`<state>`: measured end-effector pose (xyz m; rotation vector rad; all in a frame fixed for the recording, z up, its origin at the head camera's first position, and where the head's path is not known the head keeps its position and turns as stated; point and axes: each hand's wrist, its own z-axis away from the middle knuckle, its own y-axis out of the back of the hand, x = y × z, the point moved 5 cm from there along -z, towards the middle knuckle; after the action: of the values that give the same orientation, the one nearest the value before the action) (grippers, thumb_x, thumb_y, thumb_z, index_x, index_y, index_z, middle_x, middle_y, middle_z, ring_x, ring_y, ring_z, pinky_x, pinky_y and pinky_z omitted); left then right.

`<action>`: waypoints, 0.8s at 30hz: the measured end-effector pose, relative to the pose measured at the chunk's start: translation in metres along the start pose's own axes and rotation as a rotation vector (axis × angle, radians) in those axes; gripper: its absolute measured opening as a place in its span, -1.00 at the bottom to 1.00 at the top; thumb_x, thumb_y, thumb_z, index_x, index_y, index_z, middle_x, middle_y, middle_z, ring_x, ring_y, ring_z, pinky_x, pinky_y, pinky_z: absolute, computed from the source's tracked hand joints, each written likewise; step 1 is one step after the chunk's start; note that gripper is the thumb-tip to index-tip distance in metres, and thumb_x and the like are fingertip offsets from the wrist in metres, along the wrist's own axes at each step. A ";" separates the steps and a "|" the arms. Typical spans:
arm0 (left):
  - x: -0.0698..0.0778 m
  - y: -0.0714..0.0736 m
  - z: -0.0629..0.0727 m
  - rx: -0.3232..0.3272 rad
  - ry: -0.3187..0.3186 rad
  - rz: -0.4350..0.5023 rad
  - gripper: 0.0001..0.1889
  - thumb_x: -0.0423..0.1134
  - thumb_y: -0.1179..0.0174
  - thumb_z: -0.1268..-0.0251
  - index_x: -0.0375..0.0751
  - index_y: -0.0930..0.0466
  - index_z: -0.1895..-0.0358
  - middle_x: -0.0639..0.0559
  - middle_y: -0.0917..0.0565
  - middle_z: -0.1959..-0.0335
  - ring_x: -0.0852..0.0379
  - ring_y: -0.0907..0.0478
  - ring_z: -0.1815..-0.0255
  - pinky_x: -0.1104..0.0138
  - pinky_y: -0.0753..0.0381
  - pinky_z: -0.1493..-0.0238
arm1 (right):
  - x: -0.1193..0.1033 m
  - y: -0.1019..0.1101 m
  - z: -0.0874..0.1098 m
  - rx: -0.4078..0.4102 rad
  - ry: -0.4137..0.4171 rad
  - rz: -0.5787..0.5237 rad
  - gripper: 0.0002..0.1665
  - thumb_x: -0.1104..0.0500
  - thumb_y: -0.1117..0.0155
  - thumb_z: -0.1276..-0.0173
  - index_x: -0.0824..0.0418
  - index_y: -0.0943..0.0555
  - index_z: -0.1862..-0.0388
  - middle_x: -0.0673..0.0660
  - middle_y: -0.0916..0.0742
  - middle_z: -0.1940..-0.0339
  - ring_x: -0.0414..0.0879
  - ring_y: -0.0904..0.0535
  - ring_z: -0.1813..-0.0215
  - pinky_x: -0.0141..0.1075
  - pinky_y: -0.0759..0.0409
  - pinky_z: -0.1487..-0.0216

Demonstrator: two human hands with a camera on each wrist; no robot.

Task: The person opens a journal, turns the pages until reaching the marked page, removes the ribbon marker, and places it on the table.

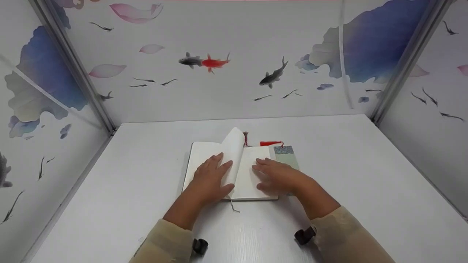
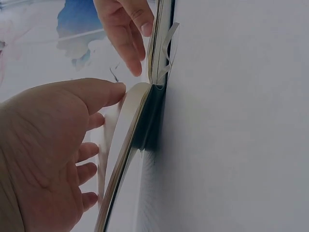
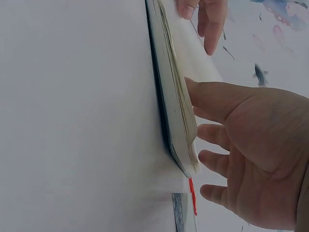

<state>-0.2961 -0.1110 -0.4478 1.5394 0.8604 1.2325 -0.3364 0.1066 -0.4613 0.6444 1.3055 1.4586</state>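
Observation:
An open notebook (image 1: 200,150) with blank cream pages and a dark cover lies on the table. One page (image 1: 235,140) stands raised and curved near the spine. Over the left pages, my left hand (image 1: 207,179) spreads its fingers, with the thumb at the lower part of the curved page. In the left wrist view, that thumb tip meets the page edge by the spine (image 2: 150,113). My right hand (image 1: 277,176) rests over the right page with fingers extended. The right wrist view has its thumb at the edge of the page block (image 3: 170,82).
A green bookmark (image 1: 287,157) with a patterned blue-grey top lies at the notebook's right, partly under my right hand. Its red tassel (image 1: 270,143) extends behind the notebook. A thin ribbon (image 1: 234,207) hangs from the spine's near end. White printed panels (image 1: 234,95) enclose the table.

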 end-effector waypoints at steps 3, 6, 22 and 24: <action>-0.001 0.000 0.000 -0.001 0.000 0.001 -0.19 0.15 -0.31 -0.46 0.17 -0.25 -0.70 -0.02 -0.10 -0.80 -0.14 -0.01 -0.82 -0.15 -0.07 -0.77 | 0.000 0.000 0.001 -0.020 0.002 -0.001 -0.14 -0.17 -0.34 -0.54 -0.26 -0.27 -0.73 -0.10 -0.24 -0.81 0.01 -0.03 -0.85 0.21 -0.15 -0.75; -0.002 0.000 -0.001 -0.003 0.003 -0.001 -0.19 0.12 -0.32 -0.45 0.18 -0.25 -0.70 -0.03 -0.09 -0.80 -0.14 -0.01 -0.82 -0.15 -0.08 -0.77 | 0.001 -0.001 0.002 -0.043 0.002 -0.014 -0.17 -0.16 -0.33 -0.54 -0.29 -0.29 -0.71 -0.12 -0.25 -0.80 -0.01 -0.02 -0.85 0.20 -0.15 -0.76; -0.009 -0.008 -0.002 -0.080 0.048 -0.022 -0.30 0.07 -0.26 -0.49 0.21 -0.36 -0.65 0.00 -0.08 -0.81 -0.16 0.02 -0.82 -0.21 -0.09 -0.74 | 0.002 0.005 0.013 -0.120 0.035 -0.025 -0.29 -0.11 -0.43 -0.49 -0.33 -0.49 -0.58 -0.16 -0.32 -0.77 0.00 -0.11 -0.82 0.23 -0.17 -0.74; -0.009 -0.009 -0.001 -0.099 0.044 -0.031 -0.30 0.10 -0.25 -0.50 0.19 -0.36 -0.65 -0.01 -0.09 -0.80 -0.16 0.01 -0.82 -0.21 -0.10 -0.74 | 0.002 0.005 0.014 -0.119 0.042 -0.029 -0.27 -0.10 -0.46 -0.46 -0.31 -0.50 -0.58 -0.14 -0.32 -0.77 0.01 -0.12 -0.82 0.23 -0.18 -0.74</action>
<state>-0.2988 -0.1169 -0.4590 1.4200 0.8361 1.2716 -0.3261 0.1143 -0.4530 0.5175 1.2445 1.5209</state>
